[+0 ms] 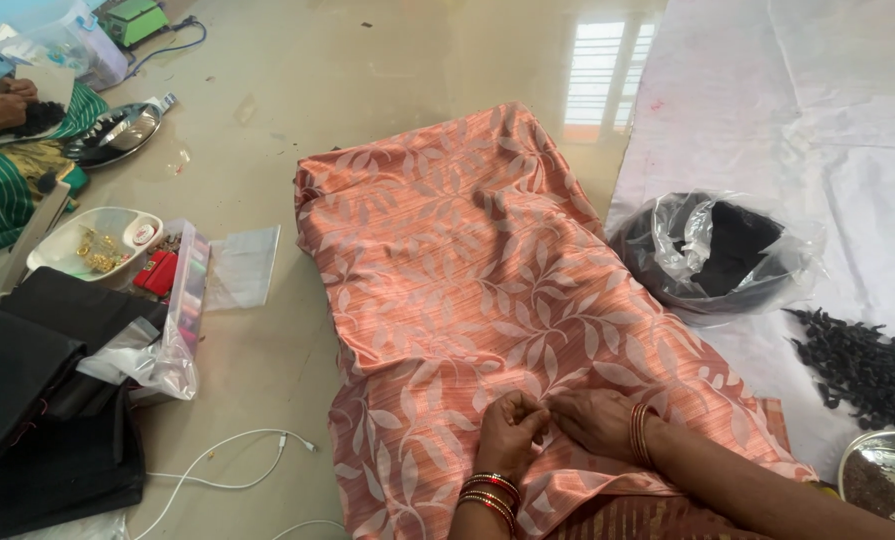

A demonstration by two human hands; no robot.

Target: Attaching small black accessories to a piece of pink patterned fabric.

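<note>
An orange cloth with a pale leaf pattern (pixel 467 270) lies spread over my lap and out across the floor. Both my hands meet at its near part. My left hand (pixel 512 430), with red and gold bangles at the wrist, has its fingers curled and pinched together on something small that I cannot make out. My right hand (pixel 595 420), also wearing bangles, rests on the cloth with its fingertips touching the left hand's fingers.
A bowl lined with clear plastic (pixel 719 255) holds dark material on a white sheet (pixel 767 100). A heap of dark pieces (pixel 862 365) and a steel plate (pixel 885 478) lie at right. Another person (pixel 2 150) sits far left beside a white tray (pixel 92 242), plastic bags, black cloth (pixel 37 400) and a white cable (pixel 227 465).
</note>
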